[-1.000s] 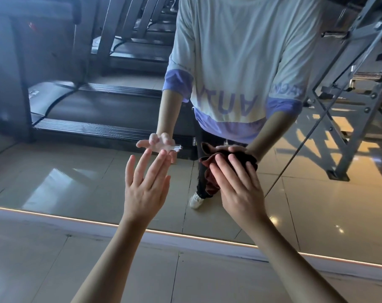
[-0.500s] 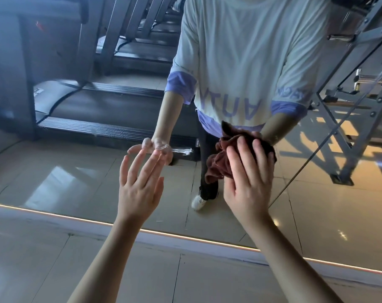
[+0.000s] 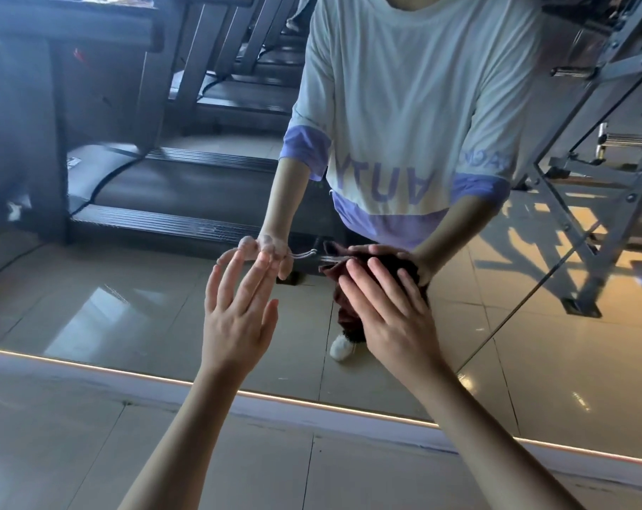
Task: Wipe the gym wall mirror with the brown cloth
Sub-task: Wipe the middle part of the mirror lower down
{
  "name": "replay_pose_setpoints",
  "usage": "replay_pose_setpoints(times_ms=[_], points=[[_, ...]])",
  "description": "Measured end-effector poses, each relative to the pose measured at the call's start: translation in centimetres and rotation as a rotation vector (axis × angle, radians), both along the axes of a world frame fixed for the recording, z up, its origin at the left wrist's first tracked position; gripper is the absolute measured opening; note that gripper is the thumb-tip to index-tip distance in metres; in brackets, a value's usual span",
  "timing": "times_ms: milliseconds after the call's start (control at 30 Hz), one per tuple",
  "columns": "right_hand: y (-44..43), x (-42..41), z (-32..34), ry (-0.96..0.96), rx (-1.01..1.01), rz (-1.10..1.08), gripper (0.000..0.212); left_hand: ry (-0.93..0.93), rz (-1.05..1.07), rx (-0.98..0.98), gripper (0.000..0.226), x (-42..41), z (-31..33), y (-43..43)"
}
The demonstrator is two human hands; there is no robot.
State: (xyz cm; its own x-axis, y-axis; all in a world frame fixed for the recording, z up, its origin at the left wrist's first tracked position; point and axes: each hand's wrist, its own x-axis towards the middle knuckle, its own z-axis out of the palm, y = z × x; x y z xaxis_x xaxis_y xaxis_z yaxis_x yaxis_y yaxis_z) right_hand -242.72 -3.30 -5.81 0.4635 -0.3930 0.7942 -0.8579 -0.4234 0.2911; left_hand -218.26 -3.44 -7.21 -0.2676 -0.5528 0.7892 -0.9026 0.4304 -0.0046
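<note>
The right hand (image 3: 389,318), fingers flat, presses the crumpled dark brown cloth (image 3: 345,303) against the reflective gym wall mirror (image 3: 128,307). It has slid lower than a moment ago (a wiping stroke, likely). The left hand (image 3: 238,318), fingers spread, touches the glass alongside.

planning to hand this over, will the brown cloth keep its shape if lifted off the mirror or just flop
Probably floppy: the brown cloth bunches in folds under the right hand, and a loose end hangs below. Likely light, since flat fingers alone pin it to the mirror. It would probably slide down if pressure eased; the surface looks smooth.
</note>
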Motion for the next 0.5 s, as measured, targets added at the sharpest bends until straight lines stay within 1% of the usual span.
replay_pose_setpoints(times_ms=[33, 67, 167, 200, 233, 333, 367, 433, 500], points=[[0.0, -0.7, 0.5, -0.001, 0.0, 0.0, 0.042, -0.003, -0.009, -0.001, 0.059, 0.1, 0.1, 0.0], [0.1, -1.1, 1.2, -0.04, -0.003, -0.002, 0.041, -0.002, -0.016, -0.001, 0.059, 0.2, 0.1, 0.0], [-0.1, -0.3, 2.8, -0.271, -0.008, -0.003, 0.039, 0.009, -0.016, 0.01, 0.058, -0.1, 0.2, 0.1], [-0.2, 0.6, 3.0, -0.315, -0.004, 0.003, 0.039, 0.008, -0.011, 0.013, 0.058, -0.1, 0.2, 0.1], [-0.2, 1.4, 2.9, -0.298, 0.0, 0.01, 0.04, 0.006, -0.008, 0.017, 0.057, -0.2, 0.2, 0.1], [-0.4, 1.1, 1.6, -0.026, -0.013, 0.052, 0.043, -0.004, -0.004, 0.027, 0.056, 0.0, 0.4, 0.3], [-0.5, 0.2, 1.6, 0.008, -0.023, 0.051, 0.043, -0.012, 0.009, 0.03, 0.056, 0.0, 0.5, 0.4], [-0.5, -1.1, 2.4, -0.053, -0.028, 0.028, 0.043, -0.015, 0.056, 0.046, 0.055, -0.2, 0.7, 0.8], [-0.6, -0.5, 3.2, -0.205, -0.045, 0.017, 0.039, 0.003, 0.097, 0.057, 0.052, -0.5, 1.1, 1.2]])
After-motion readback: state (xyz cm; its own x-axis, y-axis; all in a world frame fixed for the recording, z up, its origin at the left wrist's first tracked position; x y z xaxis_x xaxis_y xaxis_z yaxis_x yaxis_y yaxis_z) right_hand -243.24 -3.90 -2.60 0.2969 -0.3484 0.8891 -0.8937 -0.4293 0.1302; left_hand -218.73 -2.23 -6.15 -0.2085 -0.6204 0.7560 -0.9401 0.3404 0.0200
